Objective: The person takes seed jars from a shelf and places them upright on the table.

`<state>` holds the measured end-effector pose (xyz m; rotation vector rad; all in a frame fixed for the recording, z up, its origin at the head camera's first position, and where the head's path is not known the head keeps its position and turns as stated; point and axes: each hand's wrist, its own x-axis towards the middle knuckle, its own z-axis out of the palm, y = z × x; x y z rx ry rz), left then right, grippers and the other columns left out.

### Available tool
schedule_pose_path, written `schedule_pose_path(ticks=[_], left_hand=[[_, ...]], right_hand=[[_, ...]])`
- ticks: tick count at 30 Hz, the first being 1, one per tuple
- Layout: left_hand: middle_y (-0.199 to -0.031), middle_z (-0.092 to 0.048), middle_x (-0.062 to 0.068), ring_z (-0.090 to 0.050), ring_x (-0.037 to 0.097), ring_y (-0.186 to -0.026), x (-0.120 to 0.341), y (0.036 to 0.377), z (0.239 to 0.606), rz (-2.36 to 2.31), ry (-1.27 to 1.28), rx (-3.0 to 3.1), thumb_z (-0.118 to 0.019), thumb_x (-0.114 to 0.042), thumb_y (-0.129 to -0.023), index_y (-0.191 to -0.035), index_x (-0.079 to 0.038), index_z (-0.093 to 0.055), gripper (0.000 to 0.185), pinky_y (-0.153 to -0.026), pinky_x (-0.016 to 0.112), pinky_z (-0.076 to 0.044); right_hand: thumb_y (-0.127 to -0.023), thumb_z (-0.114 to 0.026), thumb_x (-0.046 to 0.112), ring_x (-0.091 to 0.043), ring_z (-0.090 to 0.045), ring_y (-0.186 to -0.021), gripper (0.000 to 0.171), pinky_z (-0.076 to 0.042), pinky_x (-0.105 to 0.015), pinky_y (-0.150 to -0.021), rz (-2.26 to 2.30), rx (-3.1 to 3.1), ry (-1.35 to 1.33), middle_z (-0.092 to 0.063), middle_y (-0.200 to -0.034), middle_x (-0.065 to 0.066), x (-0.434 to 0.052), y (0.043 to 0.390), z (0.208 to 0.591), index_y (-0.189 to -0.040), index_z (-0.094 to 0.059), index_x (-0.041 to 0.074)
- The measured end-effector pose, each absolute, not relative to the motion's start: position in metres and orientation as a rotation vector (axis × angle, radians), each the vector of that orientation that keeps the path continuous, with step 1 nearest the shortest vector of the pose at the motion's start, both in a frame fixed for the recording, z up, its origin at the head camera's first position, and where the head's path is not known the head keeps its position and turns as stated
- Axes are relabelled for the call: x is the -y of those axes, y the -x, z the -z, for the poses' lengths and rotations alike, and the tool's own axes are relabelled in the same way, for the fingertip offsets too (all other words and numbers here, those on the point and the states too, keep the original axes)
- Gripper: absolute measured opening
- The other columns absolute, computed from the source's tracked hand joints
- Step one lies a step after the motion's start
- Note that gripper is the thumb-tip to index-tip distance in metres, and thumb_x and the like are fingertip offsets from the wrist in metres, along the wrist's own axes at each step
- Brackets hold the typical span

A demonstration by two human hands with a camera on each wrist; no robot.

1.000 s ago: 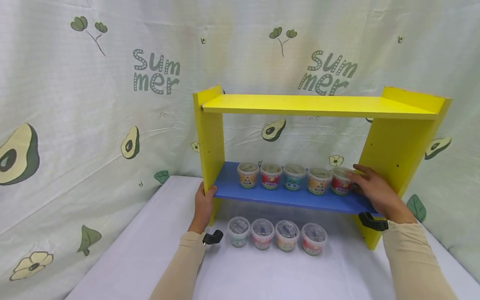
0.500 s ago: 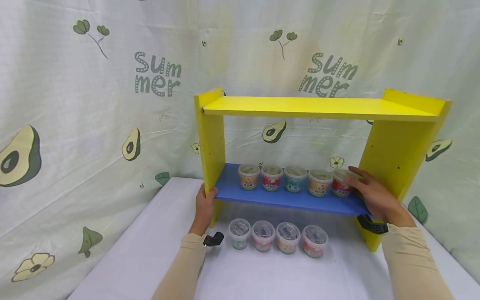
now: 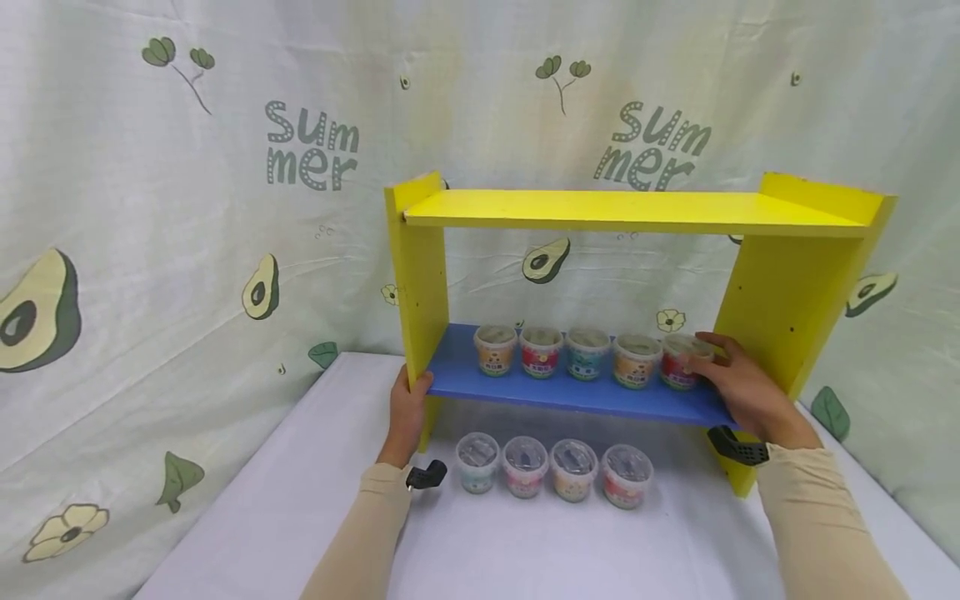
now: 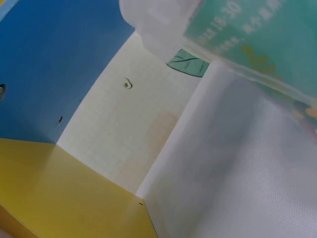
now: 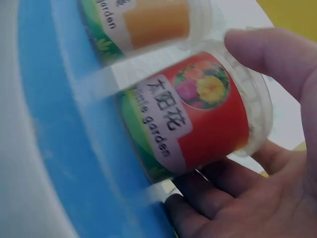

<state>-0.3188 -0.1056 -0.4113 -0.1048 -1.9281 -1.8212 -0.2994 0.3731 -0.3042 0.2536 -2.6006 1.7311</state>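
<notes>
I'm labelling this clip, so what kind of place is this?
Probably a staged tabletop set, not a real shop: a printed avocado cloth as backdrop, a white table, and a small yellow shelf with little tubs.

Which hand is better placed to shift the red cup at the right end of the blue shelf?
The right hand. Its fingers already curl round the red cup on the blue shelf. The left hand grips the shelf's left front corner, far from that cup.

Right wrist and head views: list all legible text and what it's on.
"little garden", beside three Chinese characters: red cup held by the right hand.
"18-30": teal cup.
"Summer", twice: backdrop cloth.
Other cup labels on the blue shelf: too small to read.
</notes>
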Motion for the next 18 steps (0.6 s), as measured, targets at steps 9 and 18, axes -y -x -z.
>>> schedule_pose_path(ticks=[9,18], left_hand=[[-0.123,-0.052,0.016,-0.048,0.029,-0.109,0.109,0.318,0.405,1.850,0.113,1.976,-0.050,-0.026,-0.104,-0.141,-0.002,-0.044,0.045,-0.099,0.045,-0.036],[-0.129,-0.051,0.014,-0.048,0.029,-0.115,0.107,0.324,0.409,1.850,0.110,1.980,-0.048,-0.032,-0.104,-0.145,-0.006,-0.041,0.049,-0.104,0.049,-0.035]], right_hand=[[-0.099,-0.053,0.054,-0.046,-0.024,-0.135,0.093,-0.021,-0.064,-0.110,-1.691,2.489,-0.125,-0.016,-0.157,-0.032,-0.369,0.288,0.310,-0.160,-0.004,0.005],[-0.097,-0.052,0.056,-0.039,-0.029,-0.134,0.090,-0.028,-0.053,-0.111,-1.738,2.408,-0.084,-0.014,-0.159,-0.027,-0.371,0.283,0.313,-0.162,-0.006,0.012]])
